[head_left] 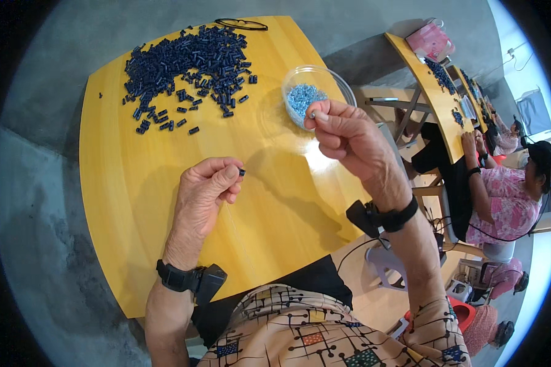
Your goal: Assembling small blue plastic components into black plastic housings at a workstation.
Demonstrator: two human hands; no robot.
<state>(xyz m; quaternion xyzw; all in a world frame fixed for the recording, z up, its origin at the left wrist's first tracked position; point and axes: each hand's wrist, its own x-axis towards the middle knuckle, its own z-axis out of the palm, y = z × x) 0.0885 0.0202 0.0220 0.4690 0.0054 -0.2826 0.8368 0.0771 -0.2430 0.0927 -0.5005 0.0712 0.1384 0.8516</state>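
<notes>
My left hand (pixel 211 186) is closed in a pinch on a small dark blue tube-shaped piece (pixel 242 172), held above the yellow table. A thin pale thread (pixel 237 235) hangs down from beneath this hand toward my lap. At the near right edge of a clear round tub (pixel 346 92), my right hand (pixel 349 131) is raised with thumb and forefinger pressed together. Between those fingertips shows a tiny shiny bead (pixel 313 115). Pale blue glass beads (pixel 304 98) fill the bottom of the tub, partly hidden by my right hand.
A big heap of dark blue tube-shaped pieces (pixel 187 64) spreads over the far left of the table (pixel 122 202). Eyeglasses (pixel 242 24) lie at the far edge. On the right, another person (pixel 502 196) sits at a separate table (pixel 425 82) bearing similar dark pieces and a pink bag (pixel 430 41).
</notes>
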